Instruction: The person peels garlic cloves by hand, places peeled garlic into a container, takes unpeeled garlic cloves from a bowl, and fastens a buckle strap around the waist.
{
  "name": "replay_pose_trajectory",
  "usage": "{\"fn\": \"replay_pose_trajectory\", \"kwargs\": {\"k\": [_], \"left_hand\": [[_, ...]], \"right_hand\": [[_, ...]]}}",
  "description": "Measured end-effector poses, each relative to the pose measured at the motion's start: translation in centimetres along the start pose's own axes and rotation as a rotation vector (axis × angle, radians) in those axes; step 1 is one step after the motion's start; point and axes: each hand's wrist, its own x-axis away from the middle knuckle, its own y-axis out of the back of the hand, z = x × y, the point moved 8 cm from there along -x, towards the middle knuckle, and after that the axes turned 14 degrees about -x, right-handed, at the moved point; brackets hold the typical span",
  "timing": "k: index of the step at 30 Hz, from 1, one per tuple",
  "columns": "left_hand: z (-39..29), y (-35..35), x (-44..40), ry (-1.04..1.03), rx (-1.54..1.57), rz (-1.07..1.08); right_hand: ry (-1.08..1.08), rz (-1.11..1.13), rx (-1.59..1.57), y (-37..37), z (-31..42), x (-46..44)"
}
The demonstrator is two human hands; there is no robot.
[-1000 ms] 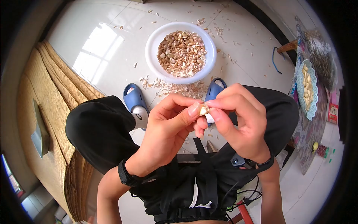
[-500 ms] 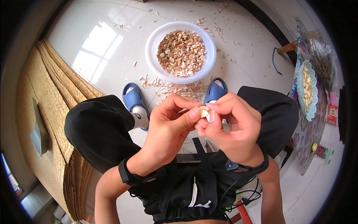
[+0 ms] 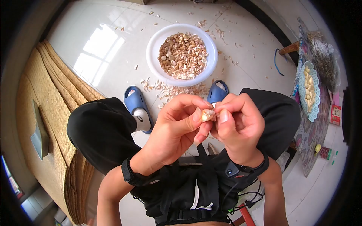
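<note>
A pale garlic clove (image 3: pixel 207 115) is pinched between the thumb and fingers of my left hand (image 3: pixel 171 126), above my lap. My right hand (image 3: pixel 241 126) is closed at the clove's right end, thumb against forefinger, on a bit of its papery skin (image 3: pixel 215 116); the fingertips partly hide it. Beyond both hands, a white plastic basin (image 3: pixel 151 60) stands on the floor with many unpeeled garlic cloves (image 3: pixel 183 56) in it. Loose garlic skins (image 3: pixel 177 90) lie between the basin and my feet.
Woven mats (image 3: pixel 56 113) lean at the left. On the right, a cloth-covered table (image 3: pixel 311 145) bears a scalloped light-blue dish (image 3: pixel 303 90) of peeled cloves. Blue slippers (image 3: pixel 135 101) are on my feet. A jar with a red-and-green wrapper (image 3: pixel 325 153) lies at the lower right.
My right hand's thumb and forefinger have shifted a little to the right, drawing skin at the clove's end. The clove has turned in my left fingers, which still hold it.
</note>
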Motion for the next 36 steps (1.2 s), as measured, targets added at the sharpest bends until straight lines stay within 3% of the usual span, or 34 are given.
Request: {"fn": "replay_pose_trajectory", "kwargs": {"k": [8,12,19,21,23,27,30,33,36], "left_hand": [[-0.8,-0.1,0.1,-0.092,-0.012,0.101],[-1.5,0.1,-0.1,-0.068,-0.098,-0.059],[-2.7,0.6,0.4,-0.215,-0.659,-0.168],[-2.8,1.1,0.5,-0.202,-0.523,-0.235],[-2.9,1.5,0.5,-0.195,-0.366,-0.250],[-3.5,1.4,0.8,-0.231,-0.399,-0.279],[-4.1,2.0,0.8,-0.274,-0.445,-0.323],[-6.1,3.1,1.1,-0.342,-0.476,-0.404],[-6.7,2.2,1.2,-0.349,-0.786,-0.376]], "right_hand": [[-0.049,0.045,-0.073,0.1,-0.3,0.1],[-0.092,-0.033,-0.134,0.2,-0.4,-0.1],[-0.255,-0.002,-0.179,0.1,-1.5,0.0],[-0.239,-0.013,-0.166,0.1,-1.7,0.2],[-0.219,-0.022,-0.128,0.2,-1.8,0.3],[-0.188,-0.019,0.049,0.4,-1.7,0.4],[0.075,0.110,0.332,-0.2,-0.4,0.4],[0.177,0.184,0.423,-1.2,0.1,0.7],[0.128,0.270,0.643,-1.9,-0.5,-0.1]]}}
